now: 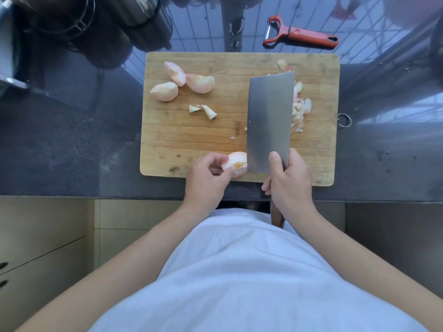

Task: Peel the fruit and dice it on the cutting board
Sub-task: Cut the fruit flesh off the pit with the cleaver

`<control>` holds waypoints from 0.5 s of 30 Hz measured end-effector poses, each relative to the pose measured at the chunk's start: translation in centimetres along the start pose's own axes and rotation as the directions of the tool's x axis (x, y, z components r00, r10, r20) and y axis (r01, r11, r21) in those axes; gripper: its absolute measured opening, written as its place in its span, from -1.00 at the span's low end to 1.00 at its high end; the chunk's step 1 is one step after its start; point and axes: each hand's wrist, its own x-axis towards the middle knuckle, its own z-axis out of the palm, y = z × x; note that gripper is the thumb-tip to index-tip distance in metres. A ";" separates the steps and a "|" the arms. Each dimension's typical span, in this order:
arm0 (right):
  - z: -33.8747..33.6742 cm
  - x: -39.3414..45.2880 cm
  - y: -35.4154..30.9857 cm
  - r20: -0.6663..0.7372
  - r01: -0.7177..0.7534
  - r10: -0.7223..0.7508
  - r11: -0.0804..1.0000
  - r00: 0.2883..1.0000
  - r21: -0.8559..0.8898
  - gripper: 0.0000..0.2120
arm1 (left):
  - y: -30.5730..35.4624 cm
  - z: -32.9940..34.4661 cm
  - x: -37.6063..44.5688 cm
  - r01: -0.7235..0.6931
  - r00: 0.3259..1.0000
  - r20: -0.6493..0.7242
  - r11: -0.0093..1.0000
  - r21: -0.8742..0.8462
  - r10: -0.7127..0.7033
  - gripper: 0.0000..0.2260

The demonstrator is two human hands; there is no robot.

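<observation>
The left grip (211, 173) pinches the peeled fruit piece (236, 162) at the cutting board's (167, 137) near edge; the right grip (287, 180) holds the cleaver (269, 121), blade touching the fruit. The wet piece may roll, bringing steel onto fingertips (230, 173) just beside it.

no legible text, label, brand or number appears anywhere in the view. a faint dark mark sits at the near right corner of the wooden cutting board (322, 175), too blurred to read. the red peeler (302, 34) on the counter carries no readable marking.
</observation>
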 end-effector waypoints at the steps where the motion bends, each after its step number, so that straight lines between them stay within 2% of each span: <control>1: 0.1 0.0 0.1 -0.011 -0.002 0.002 1.000 1.000 0.009 -0.73 | -0.1 0.1 0.0 0.002 1.000 -0.001 1.000 0.005 -0.002 -0.87; 8: 0.6 0.6 0.0 -0.048 -0.042 0.047 0.993 0.998 0.114 -0.81 | -0.7 0.5 0.1 -0.050 0.998 0.029 0.995 0.092 0.048 -0.84; 11: 0.8 0.9 -0.1 -0.045 -0.048 0.055 0.989 0.997 0.144 -0.83 | -1.3 0.5 0.0 -0.153 0.987 0.073 0.971 0.182 0.141 -0.74; 15: 1.1 1.3 0.2 -0.043 -0.065 0.074 0.981 0.996 0.181 -0.81 | -1.8 0.6 0.2 -0.370 0.929 0.110 0.884 0.285 0.354 -0.76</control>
